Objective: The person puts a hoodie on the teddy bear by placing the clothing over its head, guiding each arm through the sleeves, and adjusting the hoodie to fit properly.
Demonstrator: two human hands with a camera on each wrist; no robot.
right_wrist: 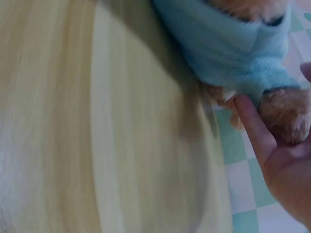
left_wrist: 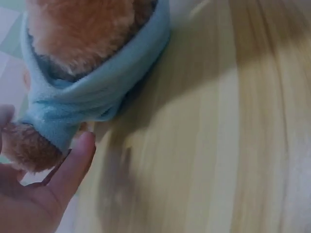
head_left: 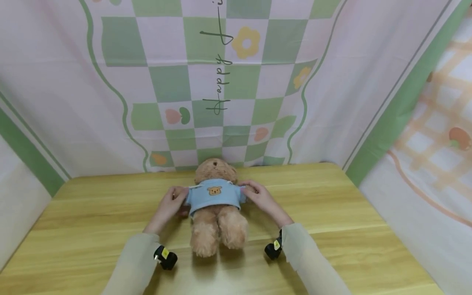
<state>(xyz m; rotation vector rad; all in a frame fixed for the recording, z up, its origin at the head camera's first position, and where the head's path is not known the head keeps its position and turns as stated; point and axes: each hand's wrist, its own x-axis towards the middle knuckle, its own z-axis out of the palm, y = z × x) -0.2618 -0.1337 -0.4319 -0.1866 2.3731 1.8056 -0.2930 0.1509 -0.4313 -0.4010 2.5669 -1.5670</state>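
A brown plush teddy bear point(head_left: 205, 231) in a light blue shirt point(head_left: 215, 200) with a small bear face on its chest is near the table's back edge, its legs toward the person. My left hand point(head_left: 172, 200) holds the arm at the picture's left. In the left wrist view, that furry paw point(left_wrist: 33, 148) pokes from its sleeve between thumb and fingers. On the other side, my right hand point(head_left: 261, 196) holds the opposite arm the same way. The right wrist view shows this paw point(right_wrist: 286, 114) in the hand, a finger extended under the sleeve. The bear's back is hidden.
The wood-grain table point(head_left: 313, 196) reaches out on both sides of the bear. Behind it hangs a green and white checked curtain point(head_left: 210, 82), close to the bear's head. Each wrist carries a small black camera point(head_left: 167, 259) over a light sleeve point(head_left: 309, 254).
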